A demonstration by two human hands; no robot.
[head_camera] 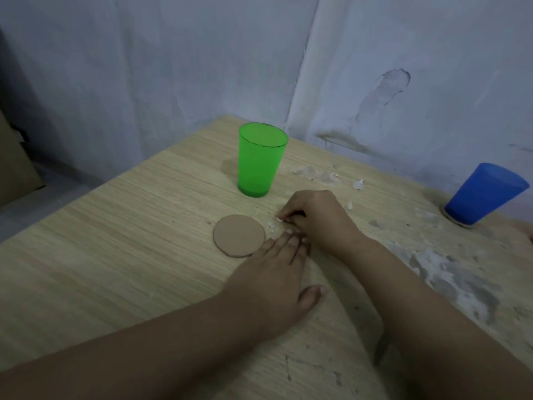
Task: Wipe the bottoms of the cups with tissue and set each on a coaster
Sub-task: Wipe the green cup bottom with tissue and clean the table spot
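A round brown coaster lies flat in the middle of the wooden table. Behind it a green cup stands upright on the bare wood. At the far right a blue cup stands on another coaster, of which only a sliver shows. My left hand lies palm down, its fingertips at the brown coaster's right edge. My right hand rests just right of that coaster, fingers curled onto the tabletop. A small white bit shows at its fingertips. No sheet of tissue is visible.
White flakes and scuffed patches mark the table's right half. The table stands in a corner between two pale walls. Past the table's left edge, a piece of brown cardboard leans on the floor.
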